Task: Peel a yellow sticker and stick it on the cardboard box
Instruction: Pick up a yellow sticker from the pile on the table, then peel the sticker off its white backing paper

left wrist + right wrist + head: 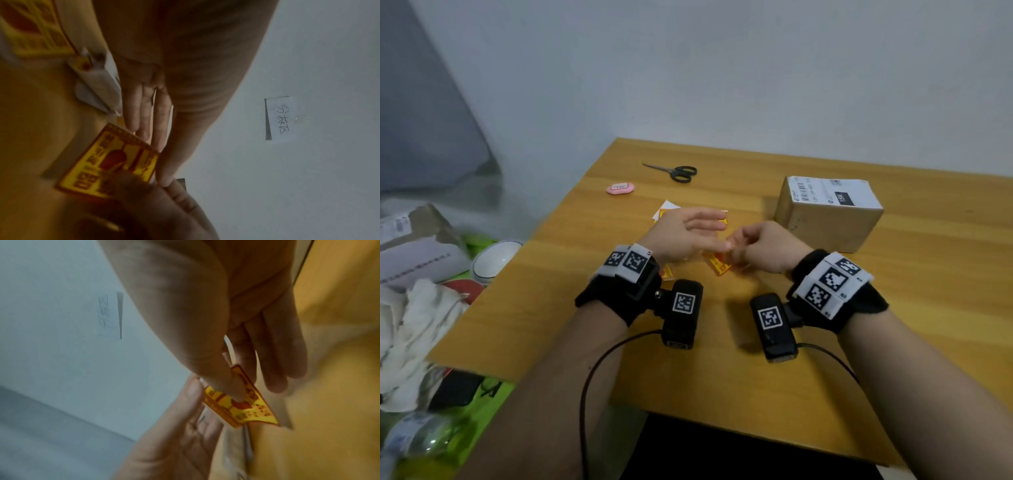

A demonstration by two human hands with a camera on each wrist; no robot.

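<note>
Much of the yellow sticker hides under the two hands in the head view; its print is too blurred to read. The right hand pinches it between thumb and curled fingers, low over the table. The left hand has its fingers straight and loosely spread, one fingertip meeting the right hand's grip. More yellow stickers lie partly covered beyond the left hand; their count is unclear. One cardboard box stands far right, apart. One pair of scissors and one pink eraser-like thing lie far left.
</note>
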